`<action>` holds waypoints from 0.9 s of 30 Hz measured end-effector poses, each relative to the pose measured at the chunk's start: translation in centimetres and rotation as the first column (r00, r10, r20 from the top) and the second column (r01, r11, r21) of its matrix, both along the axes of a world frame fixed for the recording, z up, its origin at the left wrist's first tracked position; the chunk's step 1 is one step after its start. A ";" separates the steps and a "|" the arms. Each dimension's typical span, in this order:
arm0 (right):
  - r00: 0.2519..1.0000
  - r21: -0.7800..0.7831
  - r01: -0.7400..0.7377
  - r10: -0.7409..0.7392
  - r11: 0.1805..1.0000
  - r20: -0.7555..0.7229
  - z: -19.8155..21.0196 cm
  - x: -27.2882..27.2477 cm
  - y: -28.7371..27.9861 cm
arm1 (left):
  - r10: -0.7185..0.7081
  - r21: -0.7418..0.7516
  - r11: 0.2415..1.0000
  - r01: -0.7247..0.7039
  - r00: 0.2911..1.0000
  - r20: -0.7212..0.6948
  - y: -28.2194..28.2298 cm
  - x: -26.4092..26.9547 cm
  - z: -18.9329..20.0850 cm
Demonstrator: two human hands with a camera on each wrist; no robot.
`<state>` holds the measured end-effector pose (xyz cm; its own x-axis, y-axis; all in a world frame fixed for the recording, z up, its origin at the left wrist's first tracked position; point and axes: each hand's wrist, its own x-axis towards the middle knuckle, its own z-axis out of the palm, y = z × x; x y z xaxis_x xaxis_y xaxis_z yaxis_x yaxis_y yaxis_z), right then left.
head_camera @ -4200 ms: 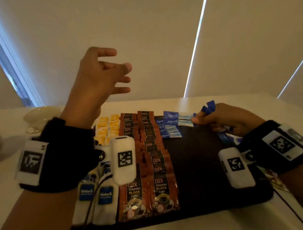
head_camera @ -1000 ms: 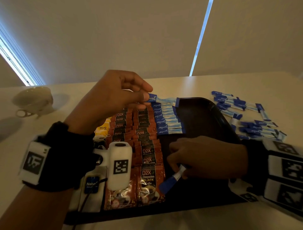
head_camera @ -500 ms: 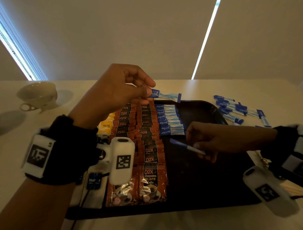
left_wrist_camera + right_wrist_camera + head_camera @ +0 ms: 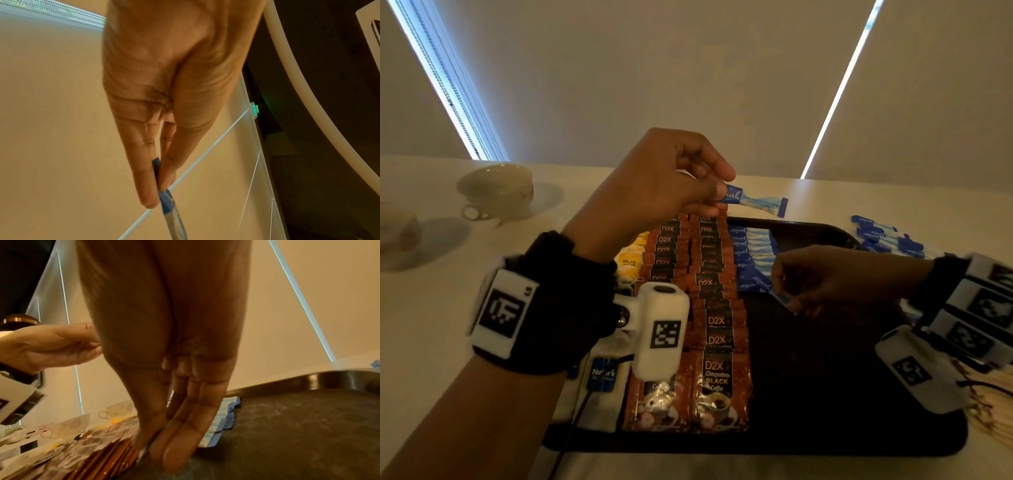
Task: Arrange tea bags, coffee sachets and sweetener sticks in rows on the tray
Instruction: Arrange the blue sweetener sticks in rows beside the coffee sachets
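Observation:
A dark tray [image 4: 825, 394] carries rows of tea bags [image 4: 631, 260], brown coffee sachets [image 4: 717, 329] and blue sweetener sticks [image 4: 755, 255]. My left hand [image 4: 715, 192] is raised over the tray's far edge and pinches one blue sweetener stick [image 4: 756, 202] [image 4: 166, 199] by its end. My right hand [image 4: 784, 294] hovers low at the near end of the sweetener row, pinching another blue stick [image 4: 786, 301] between thumb and fingers [image 4: 174, 454]; most of that stick is hidden by the fingers.
Loose sweetener sticks [image 4: 887, 238] lie on the white table to the right of the tray. Two cups [image 4: 496, 190] stand at the far left. Pale wooden stirrers [image 4: 993, 407] lie at the right edge. The tray's right half is bare.
My right hand has carried its stick from the tray's near middle up to the end of the sweetener row. The left hand still holds its stick raised, shifted only slightly.

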<state>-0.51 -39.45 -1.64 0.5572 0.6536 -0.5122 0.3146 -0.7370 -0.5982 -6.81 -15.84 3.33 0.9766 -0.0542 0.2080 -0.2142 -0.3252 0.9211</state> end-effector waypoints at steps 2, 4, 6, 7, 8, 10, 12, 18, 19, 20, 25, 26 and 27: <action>1.000 -0.031 -0.030 0.031 0.999 0.006 -0.1 0.0 0.2 | 0.000 0.010 1.000 0.000 1.000 0.000 0.0 0.0 -0.1; 0.999 -0.065 -0.045 0.046 0.997 0.024 -0.1 0.2 0.4 | -0.005 0.014 1.000 0.005 1.000 -0.001 0.0 -0.1 -0.1; 0.998 -0.094 -0.048 0.052 0.994 0.039 -0.1 0.5 0.8 | -0.006 0.013 1.000 0.006 1.000 0.002 0.0 -0.2 0.0; 0.998 -0.105 -0.046 0.052 0.993 0.047 -0.2 0.6 0.9 | -0.006 0.020 1.000 0.005 1.000 0.004 0.0 -0.2 0.0; 0.997 -0.117 -0.047 0.054 0.992 0.058 -0.2 0.8 1.1 | -0.005 0.026 1.000 0.005 1.000 0.005 0.0 -0.2 0.1; 0.993 -0.140 -0.056 0.070 0.989 0.091 -0.3 1.0 1.3 | -0.001 0.030 1.000 0.001 1.000 0.006 0.1 -0.1 0.0; 0.989 -0.156 -0.058 0.078 0.986 0.123 -0.3 1.1 1.4 | -0.005 0.035 0.999 0.005 1.000 0.006 0.2 -0.1 0.0; 0.931 -0.217 -0.055 0.129 0.975 0.342 -0.2 0.9 1.8 | -0.020 0.036 0.999 0.020 1.000 0.001 0.1 -0.1 0.0; 0.923 -0.212 -0.061 0.136 0.975 0.360 -0.1 0.7 1.9 | -0.020 0.039 0.999 0.020 1.000 0.003 0.1 -0.1 0.0; 0.922 -0.214 -0.077 0.152 0.974 0.357 -0.1 0.6 2.1 | -0.020 0.042 0.999 0.020 1.000 0.006 0.1 -0.1 0.0; 0.887 -0.327 -0.174 0.292 0.929 0.357 -1.0 0.2 3.2 | -0.018 0.045 0.999 0.018 1.000 0.008 0.1 -0.1 0.1; 0.874 -0.347 -0.182 0.313 0.920 0.371 -1.2 0.2 3.3 | -0.016 0.044 0.999 0.016 1.000 0.008 0.1 -0.1 0.0; 0.863 -0.364 -0.186 0.329 0.913 0.383 -1.4 0.1 3.4 | -0.015 0.044 0.999 0.015 1.000 0.010 0.0 -0.1 0.0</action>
